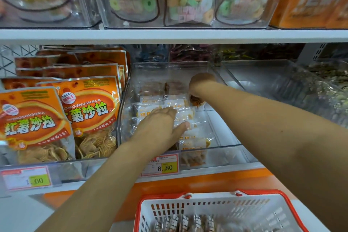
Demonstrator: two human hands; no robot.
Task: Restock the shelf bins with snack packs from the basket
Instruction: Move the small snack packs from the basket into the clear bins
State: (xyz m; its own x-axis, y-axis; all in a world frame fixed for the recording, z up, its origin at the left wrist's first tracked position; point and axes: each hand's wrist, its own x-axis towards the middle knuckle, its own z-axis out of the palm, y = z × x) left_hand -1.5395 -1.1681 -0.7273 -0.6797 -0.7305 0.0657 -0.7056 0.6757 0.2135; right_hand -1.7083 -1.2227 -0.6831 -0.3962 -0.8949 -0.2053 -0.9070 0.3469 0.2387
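Observed: both hands are inside the clear shelf bin (224,153) on the middle shelf. The left hand (160,128) lies flat on the snack packs (185,114) already in the bin, fingers straight and thumb spread, pressing rather than gripping. The right hand (202,84) reaches deeper, bent down over a pack at the rear; its fingers are hidden, so I cannot tell whether it grips. More packs (188,222) stand in the white basket (207,200) below the shelf edge. Assessment: the packs appear small, light and film-wrapped, likely slippery and prone to sliding over each other; the contents look brittle. Best taken by the sealed edges with a light pinch, not squeezed across the middle.
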